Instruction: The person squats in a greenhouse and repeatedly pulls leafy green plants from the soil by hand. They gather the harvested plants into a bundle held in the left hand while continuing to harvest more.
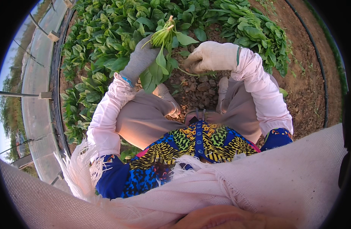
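Observation:
My left hand (pixel 141 58), in a grey knitted glove, grips a bunch of leafy greens (pixel 156 70) that look like spinach. The cut stem ends (pixel 166 30) point up and away from me, while the broad leaves hang down towards my knee. To its right is my right hand (pixel 207 58), in a cream glove with soil-stained fingertips. Its fingers are curled and slightly blurred. A thin stem with a leaf (pixel 192 73) passes just below those fingertips; whether they pinch it is hidden. Both hands are above bare soil between my feet.
Growing spinach-like plants (pixel 106 37) fill the bed ahead and left. A pile of picked greens (pixel 255 31) lies ahead on the right. Cloddy soil (pixel 202 88) lies between my shoes. A black irrigation hose (pixel 317 54) runs along the right; plastic greenhouse sheeting (pixel 35 86) borders the left.

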Available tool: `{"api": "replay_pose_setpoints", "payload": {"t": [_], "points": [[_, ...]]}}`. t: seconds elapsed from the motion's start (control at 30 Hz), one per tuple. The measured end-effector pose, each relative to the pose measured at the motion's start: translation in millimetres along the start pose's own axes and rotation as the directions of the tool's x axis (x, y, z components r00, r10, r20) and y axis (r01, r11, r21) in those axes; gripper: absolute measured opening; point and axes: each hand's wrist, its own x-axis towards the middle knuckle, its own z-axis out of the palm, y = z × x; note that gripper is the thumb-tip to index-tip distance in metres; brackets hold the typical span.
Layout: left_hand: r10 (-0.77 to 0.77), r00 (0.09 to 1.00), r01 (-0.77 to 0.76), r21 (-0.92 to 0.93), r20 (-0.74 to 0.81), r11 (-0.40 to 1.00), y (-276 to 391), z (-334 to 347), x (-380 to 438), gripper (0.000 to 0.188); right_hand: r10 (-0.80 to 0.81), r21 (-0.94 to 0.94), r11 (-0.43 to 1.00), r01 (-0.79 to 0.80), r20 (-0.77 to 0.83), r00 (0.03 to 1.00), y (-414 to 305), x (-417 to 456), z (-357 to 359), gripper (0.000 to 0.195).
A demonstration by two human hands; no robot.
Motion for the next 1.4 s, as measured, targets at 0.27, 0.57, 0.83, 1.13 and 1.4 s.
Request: {"api": "replay_pose_setpoints", "payload": {"t": [0.27,0.57,0.83,1.13,1.4], "points": [[0.096,0.995,-0.097,0.192,0.015,0.977,2.6,5.2,4.6,0.051,-0.119,-0.185,0.982,-0.037,-0.762,0.637,-5.3,8.1,-6.1,0.025],[0.103,0.995,-0.100,0.250,0.001,0.963,18.4,17.6,4.0,0.047,-0.325,-0.452,0.885,-0.113,-0.773,0.545,2.2,23.8,7.3,0.013],[0.158,0.983,-0.141,0.178,-0.088,0.974,4.4,10.8,7.0,0.042,-0.198,-0.219,0.968,0.120,-0.379,0.904,-2.4,-18.2,-20.4,0.034],[0.280,0.956,-0.240,0.312,-0.090,0.919,23.3,19.1,0.5,0.036,-0.395,-0.670,0.704,-0.234,-0.644,0.655,-13.7,36.3,19.9,0.022],[0.015,0.998,0.003,0.293,-0.060,0.956,44.3,2.9,4.3,0.050,-0.485,-0.326,0.862,0.388,-0.307,0.819,-45.2,7.5,41.5,0.017]]}}
